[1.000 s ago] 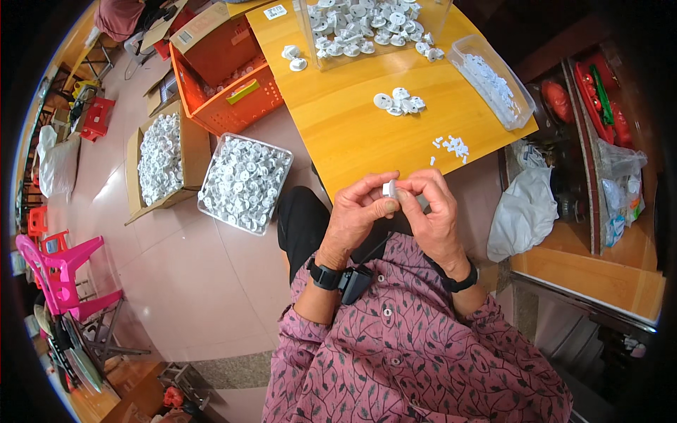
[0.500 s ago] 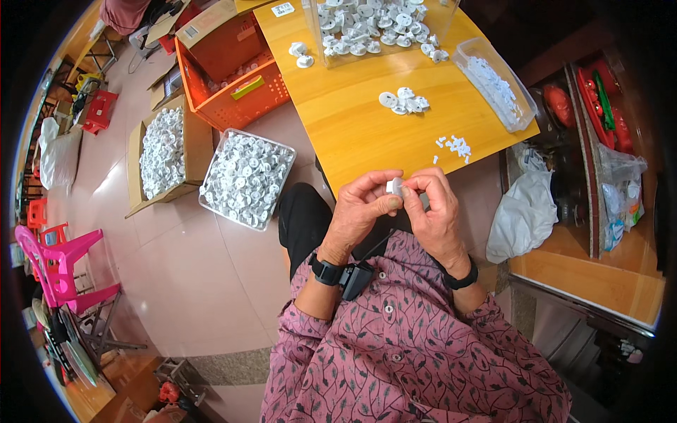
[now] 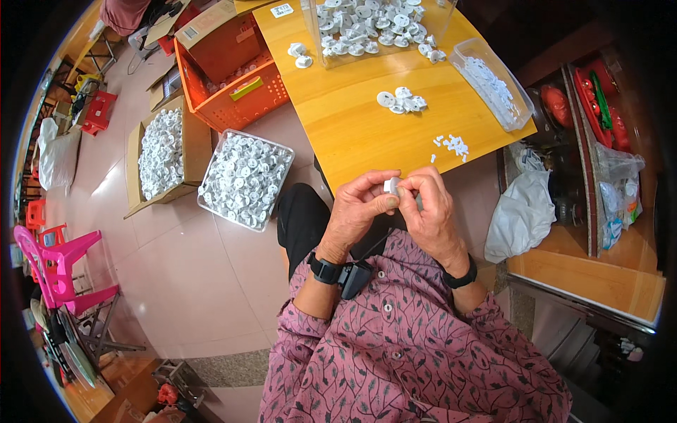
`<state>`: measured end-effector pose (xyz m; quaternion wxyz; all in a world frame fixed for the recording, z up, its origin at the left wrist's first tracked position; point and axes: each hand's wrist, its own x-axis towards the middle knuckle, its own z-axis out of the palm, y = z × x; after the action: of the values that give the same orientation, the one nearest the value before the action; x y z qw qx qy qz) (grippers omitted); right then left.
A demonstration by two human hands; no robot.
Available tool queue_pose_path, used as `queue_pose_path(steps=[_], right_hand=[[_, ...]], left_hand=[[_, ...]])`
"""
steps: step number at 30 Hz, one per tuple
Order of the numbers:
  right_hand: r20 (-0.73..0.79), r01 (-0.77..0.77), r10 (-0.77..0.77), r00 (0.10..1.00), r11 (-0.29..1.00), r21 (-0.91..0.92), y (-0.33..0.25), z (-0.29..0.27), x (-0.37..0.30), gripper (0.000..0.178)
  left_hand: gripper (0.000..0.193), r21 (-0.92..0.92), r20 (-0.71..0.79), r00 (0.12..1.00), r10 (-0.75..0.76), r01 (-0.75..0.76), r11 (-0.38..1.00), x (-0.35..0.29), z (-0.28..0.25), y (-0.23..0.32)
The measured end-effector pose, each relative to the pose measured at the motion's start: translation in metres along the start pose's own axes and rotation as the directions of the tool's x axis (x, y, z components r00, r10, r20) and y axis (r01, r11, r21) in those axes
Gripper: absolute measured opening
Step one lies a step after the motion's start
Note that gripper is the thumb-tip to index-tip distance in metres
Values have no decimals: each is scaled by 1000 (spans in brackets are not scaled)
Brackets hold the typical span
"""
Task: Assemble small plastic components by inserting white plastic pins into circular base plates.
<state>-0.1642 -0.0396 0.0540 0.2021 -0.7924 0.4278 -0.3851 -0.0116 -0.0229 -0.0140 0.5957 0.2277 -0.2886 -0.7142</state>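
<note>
Just off the near edge of the yellow table [image 3: 338, 134], a small white plastic part [image 3: 391, 185] is pinched in my left hand [image 3: 356, 211]. My right hand [image 3: 430, 208] meets it from the other side, thumb and fingers closed at the part; whether they hold a second small piece is hidden. Beyond my hands lies a loose group of tiny white pegs [image 3: 455, 146]. Farther back sits a small pile of round white plastic parts [image 3: 403, 101]. At the table's right edge, a clear tray [image 3: 525, 116] holds many more tiny white pieces.
A clear bin [image 3: 308, 28] of white parts stands at the table's back. Left of the table are an orange crate [image 3: 233, 102], a cardboard box [image 3: 197, 151] and a clear tub [image 3: 282, 173], all containing white parts. A pink chair [image 3: 67, 271] stands far left; a white bag [image 3: 522, 218] lies right.
My right fingers have shifted slightly and curled closer around the small white part. My left hand keeps its pinch. The whole view has moved a little.
</note>
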Motion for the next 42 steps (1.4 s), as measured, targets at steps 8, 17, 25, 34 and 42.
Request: queue_pose_path(steps=[8, 17, 25, 34, 42], right_hand=[[62, -130, 118, 991, 955, 267, 2, 0, -1, 7], [158, -421, 404, 901, 730, 538, 2, 7, -2, 5], [295, -449, 341, 893, 731, 514, -13, 22, 7, 7], [251, -415, 340, 906, 830, 374, -3, 17, -6, 9], [208, -426, 378, 902, 853, 300, 8, 9, -22, 7]], left_hand=[[40, -58, -17, 1000, -9, 8, 998, 0, 0, 3], [40, -79, -58, 998, -40, 36, 996, -5, 3, 9], [40, 183, -114, 993, -3, 24, 983, -29, -11, 45], [24, -61, -779, 618, 108, -245, 968, -49, -124, 36], [26, -60, -929, 350, 122, -466, 883, -57, -260, 37]])
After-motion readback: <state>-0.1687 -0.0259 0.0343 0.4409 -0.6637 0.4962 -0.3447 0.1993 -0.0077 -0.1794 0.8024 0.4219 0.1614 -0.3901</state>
